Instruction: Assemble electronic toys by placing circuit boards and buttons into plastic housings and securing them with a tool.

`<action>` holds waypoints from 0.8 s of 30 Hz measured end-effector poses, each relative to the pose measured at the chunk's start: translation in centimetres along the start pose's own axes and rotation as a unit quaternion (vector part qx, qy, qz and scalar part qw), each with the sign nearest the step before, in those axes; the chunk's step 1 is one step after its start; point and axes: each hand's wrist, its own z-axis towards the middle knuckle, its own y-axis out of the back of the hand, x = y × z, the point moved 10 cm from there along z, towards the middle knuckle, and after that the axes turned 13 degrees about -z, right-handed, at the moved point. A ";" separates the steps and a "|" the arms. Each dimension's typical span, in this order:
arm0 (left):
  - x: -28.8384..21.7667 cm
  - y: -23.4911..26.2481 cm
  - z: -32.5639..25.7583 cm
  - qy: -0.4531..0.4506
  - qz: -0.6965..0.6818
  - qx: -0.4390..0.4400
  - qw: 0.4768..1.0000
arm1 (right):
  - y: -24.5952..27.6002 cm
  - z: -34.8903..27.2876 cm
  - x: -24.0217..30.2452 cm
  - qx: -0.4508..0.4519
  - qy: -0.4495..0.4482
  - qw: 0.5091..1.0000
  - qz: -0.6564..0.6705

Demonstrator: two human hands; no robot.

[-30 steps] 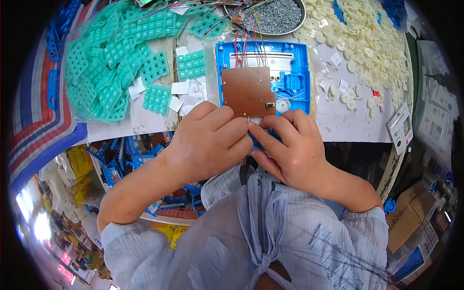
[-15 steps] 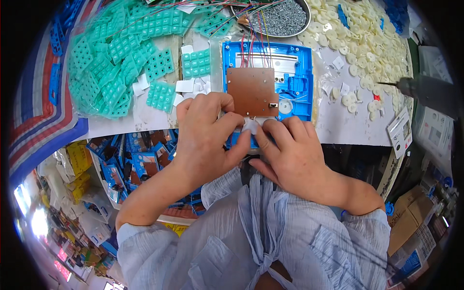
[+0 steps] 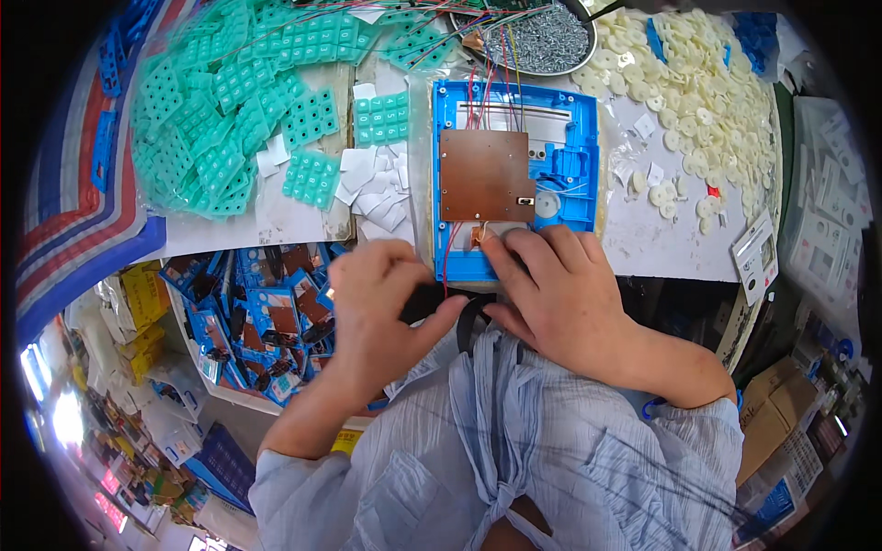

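Note:
A blue plastic casing (image 3: 581, 138) lies open on the table before me, with a brown circuit board (image 3: 485, 170) in it and thin wires rising from the top. My right hand (image 3: 565, 289) grips the casing's near edge, the index fingertip at a small copper-brown part (image 3: 476, 236) just below the board and the thumb under the edge. To the lower left of the casing is my left hand (image 3: 381, 303), slightly blurred, thumb and fingers apart with nothing visible between them. A red wire (image 3: 448, 253) hangs past the casing's near edge close to the left thumb.
Green rubber keypads (image 3: 230, 101) are heaped at left, with white paper pieces (image 3: 372, 184) beside the casing. A bowl of screws (image 3: 542, 37) stands at the back. Cream plastic discs (image 3: 698, 101) cover the right side. Below the table's left edge sit several assembled blue casings (image 3: 266, 312).
My left hand has drawn back from the casing, down and left, and its fingers have parted. The white piece between my hands is no longer visible; the copper-brown part and red wire now show.

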 end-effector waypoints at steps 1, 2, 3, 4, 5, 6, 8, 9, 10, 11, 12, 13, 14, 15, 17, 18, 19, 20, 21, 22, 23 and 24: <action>0.3 -0.7 -0.5 -0.008 -0.019 -0.005 1.000 | 0.0 0.0 0.1 0.002 0.002 1.000 -0.008; 0.3 -1.0 -0.8 -0.015 -0.038 -0.010 0.999 | 0.0 0.0 0.1 0.005 0.003 1.000 -0.016; 0.4 -0.6 -0.8 -0.011 -0.068 -0.021 0.997 | 0.0 0.1 0.1 -0.002 0.003 1.000 -0.008; 0.5 0.1 -0.7 0.001 -0.096 -0.039 0.995 | 0.0 0.1 -0.1 -0.009 0.003 1.000 0.000; 0.8 0.8 -0.8 0.013 -0.124 -0.057 0.991 | 0.0 0.1 -0.2 -0.017 0.003 1.000 0.008; 1.1 1.5 -0.8 0.024 -0.151 -0.076 0.985 | -0.1 0.1 -0.1 -0.009 0.003 1.000 -0.006; 1.1 2.5 -0.1 0.013 -0.162 -0.080 0.983 | -0.3 0.2 0.1 0.006 0.005 0.999 -0.032; 1.5 2.8 0.2 0.018 -0.181 -0.089 0.979 | -0.3 0.3 0.2 0.009 0.004 0.999 -0.042; 1.9 3.2 0.3 0.024 -0.198 -0.101 0.975 | -0.4 0.5 0.5 0.012 0.006 0.999 -0.052; 2.5 3.4 0.5 0.042 -0.218 -0.102 0.970 | -0.4 0.6 0.6 0.015 0.008 0.998 -0.062; 2.8 3.5 1.1 0.057 -0.256 -0.101 0.960 | -0.3 0.7 0.6 0.016 0.016 0.998 -0.051; 2.9 3.5 1.8 0.070 -0.295 -0.101 0.947 | 0.0 0.8 0.5 0.017 0.024 0.999 -0.042; 3.1 3.4 2.3 0.082 -0.334 -0.101 0.934 | 0.3 0.9 0.4 0.017 0.033 0.999 -0.033; 3.9 2.9 2.4 0.086 -0.392 -0.108 0.910 | 0.8 0.7 0.2 -0.005 0.037 0.999 -0.017; 4.4 2.0 3.1 0.116 -0.442 -0.096 0.884 | 1.6 0.4 -0.2 -0.049 0.044 0.998 0.014; 4.6 1.5 3.5 0.131 -0.467 -0.090 0.870 | 1.6 0.7 -0.2 -0.048 0.043 0.998 0.009; 4.7 1.3 3.8 0.132 -0.478 -0.091 0.863 | 1.5 1.0 0.0 -0.047 0.042 0.998 0.005; 4.8 1.0 4.1 0.134 -0.490 -0.092 0.857 | 1.5 1.4 0.3 -0.045 0.041 0.998 0.002; 5.0 0.8 4.4 0.135 -0.501 -0.094 0.850 | 1.2 1.7 0.6 -0.032 0.037 0.999 -0.011; 5.1 0.6 4.8 0.133 -0.506 -0.087 0.848 | 0.8 2.0 0.8 -0.018 0.034 0.999 -0.024; 5.3 0.4 5.1 0.130 -0.512 -0.080 0.845 | 0.5 2.2 1.0 -0.004 0.030 0.999 -0.038; 5.4 0.2 5.4 0.128 -0.517 -0.073 0.843 | 0.3 2.4 1.0 0.010 0.032 0.998 -0.046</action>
